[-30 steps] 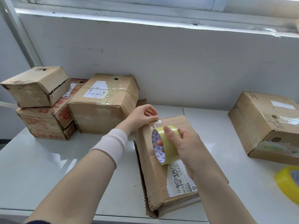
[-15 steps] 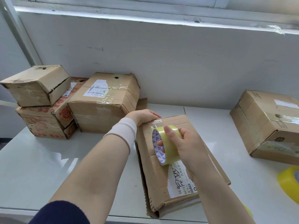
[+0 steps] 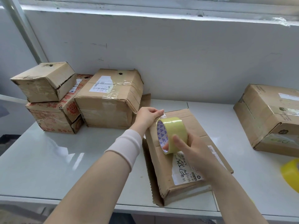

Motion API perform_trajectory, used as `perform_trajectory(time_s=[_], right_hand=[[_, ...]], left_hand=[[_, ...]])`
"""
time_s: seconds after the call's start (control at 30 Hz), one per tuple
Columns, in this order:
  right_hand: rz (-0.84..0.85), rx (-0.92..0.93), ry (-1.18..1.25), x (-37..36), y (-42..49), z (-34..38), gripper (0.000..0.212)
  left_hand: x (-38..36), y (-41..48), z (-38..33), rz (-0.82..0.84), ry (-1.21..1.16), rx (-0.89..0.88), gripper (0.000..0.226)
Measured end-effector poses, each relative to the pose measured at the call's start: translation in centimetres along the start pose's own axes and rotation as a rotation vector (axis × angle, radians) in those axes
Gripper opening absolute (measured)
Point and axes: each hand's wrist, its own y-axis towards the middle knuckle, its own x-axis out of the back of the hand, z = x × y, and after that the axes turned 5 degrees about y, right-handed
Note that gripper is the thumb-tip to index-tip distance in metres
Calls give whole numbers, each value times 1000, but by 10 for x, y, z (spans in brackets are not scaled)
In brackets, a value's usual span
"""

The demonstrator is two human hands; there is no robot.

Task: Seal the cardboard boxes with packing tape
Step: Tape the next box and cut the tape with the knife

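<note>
Now presses the left hand [image 3: 149, 116], raised 1 second ago, fingers flat, onto the far edge of the creased, flat cardboard box [image 3: 163, 172] on the smooth white table [image 3: 64, 159]. Grips the glossy, yellowish tape roll [image 3: 173, 135] in the right hand [image 3: 192, 152], just above the lid. Suggests tape end anchored, strip ready to pull.

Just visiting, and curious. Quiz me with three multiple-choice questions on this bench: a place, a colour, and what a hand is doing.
1. The small box at far left sits: A) on the floor B) on the red-printed box C) on a chair
2. The spare roll at the right edge is: A) blue B) black C) yellow
3. The right hand is: A) gripping the tape roll B) lying flat C) holding scissors
Answers: 1 B, it rests on that box's top. 2 C, bright yellow band. 3 A, fingers curl round the roll.
</note>
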Motion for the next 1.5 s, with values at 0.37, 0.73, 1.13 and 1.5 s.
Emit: perform_trajectory(time_s=[0.37, 0.73, 1.13, 1.5], right_hand=[[-193, 172, 44, 0, -36, -8, 36], [-251, 50, -63, 5, -59, 11, 43], [-318, -200, -118, 4, -126, -3, 42], [-393, -239, -162, -9, -127, -49, 25]], left_hand=[[-4, -3, 1, -34, -84, 58, 22], [-6, -1, 2, -70, -57, 49, 21], [-8, -3, 3, -105, -57, 28, 24], [0, -58, -7, -130, 134, -376, 50]])
